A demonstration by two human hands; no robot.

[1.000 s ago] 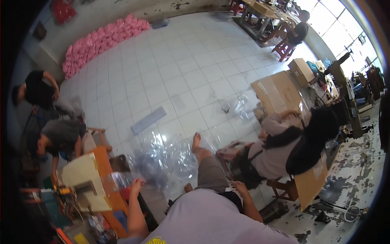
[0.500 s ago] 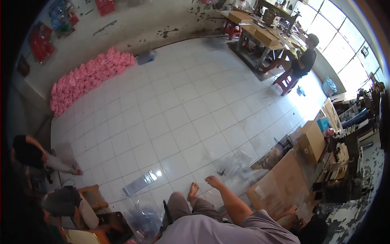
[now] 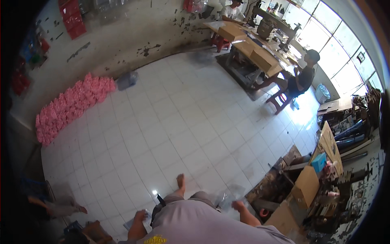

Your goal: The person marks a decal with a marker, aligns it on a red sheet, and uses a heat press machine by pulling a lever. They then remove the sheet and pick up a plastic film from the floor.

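Observation:
My left hand (image 3: 141,215) hangs low beside my left hip, small and blurred. Its fingers are too unclear to tell whether they are closed. Close under it lies a clear plastic sheet (image 3: 129,223) on the tiles. My right hand (image 3: 239,206) hangs at my right side, its fingers loosely apart and no object in it. Clear plastic wrapping (image 3: 224,198) lies on the floor just left of this hand. My bare foot (image 3: 180,181) is out in front on the white tiled floor (image 3: 191,122).
Pink bundles (image 3: 73,106) are heaped along the far-left wall. Two people sit at a workbench (image 3: 260,59) at the far right, one on a red stool (image 3: 280,101). Cardboard boxes (image 3: 307,187) and scrap crowd the right side. Another person's leg (image 3: 67,205) shows at lower left.
My body has moved forward over the floor. The right arm has swung back to my side, and the left hand has come into view. Boxes on the right now sit nearer.

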